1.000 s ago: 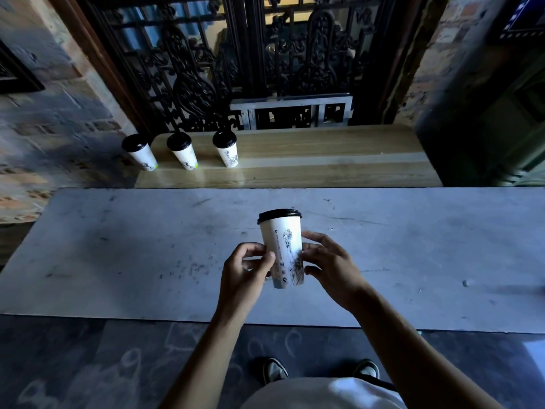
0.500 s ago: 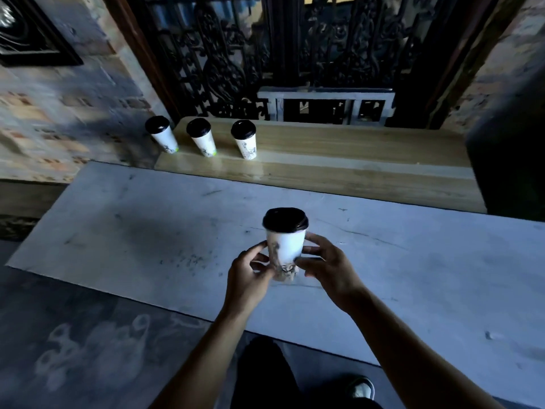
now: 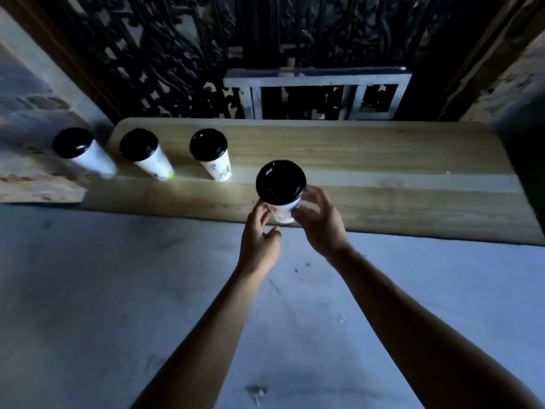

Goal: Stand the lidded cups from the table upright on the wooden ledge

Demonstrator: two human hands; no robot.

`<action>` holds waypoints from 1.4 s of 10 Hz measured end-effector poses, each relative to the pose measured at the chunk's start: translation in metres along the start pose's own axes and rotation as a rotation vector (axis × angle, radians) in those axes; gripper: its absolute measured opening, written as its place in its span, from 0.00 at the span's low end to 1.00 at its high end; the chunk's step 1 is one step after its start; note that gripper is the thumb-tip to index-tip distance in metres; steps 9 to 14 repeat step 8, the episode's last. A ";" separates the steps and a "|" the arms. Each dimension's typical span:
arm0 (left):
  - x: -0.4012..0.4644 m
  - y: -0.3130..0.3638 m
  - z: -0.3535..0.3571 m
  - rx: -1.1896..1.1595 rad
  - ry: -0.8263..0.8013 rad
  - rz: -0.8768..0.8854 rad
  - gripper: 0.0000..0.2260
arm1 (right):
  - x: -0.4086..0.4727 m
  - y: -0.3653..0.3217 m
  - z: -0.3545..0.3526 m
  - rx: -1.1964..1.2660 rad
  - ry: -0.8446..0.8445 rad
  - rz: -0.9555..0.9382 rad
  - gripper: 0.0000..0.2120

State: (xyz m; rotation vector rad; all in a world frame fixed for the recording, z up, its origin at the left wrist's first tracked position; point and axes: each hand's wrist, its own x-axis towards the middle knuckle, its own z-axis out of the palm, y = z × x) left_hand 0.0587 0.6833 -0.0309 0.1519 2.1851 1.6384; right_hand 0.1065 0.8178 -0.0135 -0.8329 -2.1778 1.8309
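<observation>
Held cup [image 3: 281,212]: lower body covered by both hands, base not visible, so contact with wooden ledge [image 3: 368,160] can't be judged. Print on its wall too blurred to read. Right hand [image 3: 320,222] fingertips wrap behind cup, out of sight. Left hand [image 3: 259,240] grip unclear, thumb seems off the cup. Three standing cups [image 3: 211,154] motion-blurred; leftmost cup [image 3: 81,152] base smeared, can't tell if it's on the ledge or beside it. Ledge right end lost in shadow. Surface [image 3: 88,290] cut off left, right, bottom. Both forearms cut by bottom edge.
</observation>
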 end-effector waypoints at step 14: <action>0.131 -0.042 0.003 -0.273 -0.180 -0.206 0.38 | 0.112 0.040 0.055 -0.145 0.051 0.212 0.46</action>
